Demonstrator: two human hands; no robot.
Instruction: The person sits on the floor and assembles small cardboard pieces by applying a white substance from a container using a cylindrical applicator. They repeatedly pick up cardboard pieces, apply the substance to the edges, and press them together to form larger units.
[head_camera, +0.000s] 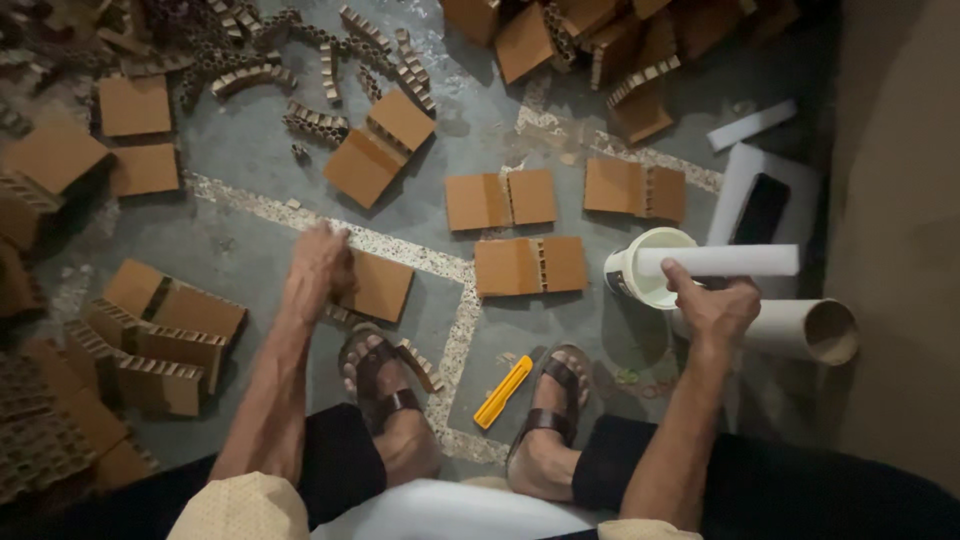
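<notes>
Two hands are at work over the floor (250, 160), one to each side of the seated person's sandalled feet; the left hand (318, 268) is lowered with its fingers curled down onto the near edge of a brown cardboard square (380, 287), pressing or gripping it, and how far the fingers close under it cannot be told; the right hand (712, 305) is closed around a white flat strip (725, 261), held level across the mouth of a white pot (645, 268), apparently so that the strip's end can reach inside. A cardboard tube (800, 330) lies on its side just beside the right hand; a yellow utility knife (503, 391) lies between the feet, within reach of either hand. Folded cardboard pieces (530, 265) lie flat in loose rows beyond the hands, set apart from one another; corrugated offcuts (250, 45) are heaped farther off; a dark phone (760, 207) rests on a white board (745, 170) at the right, away from the pot.
</notes>
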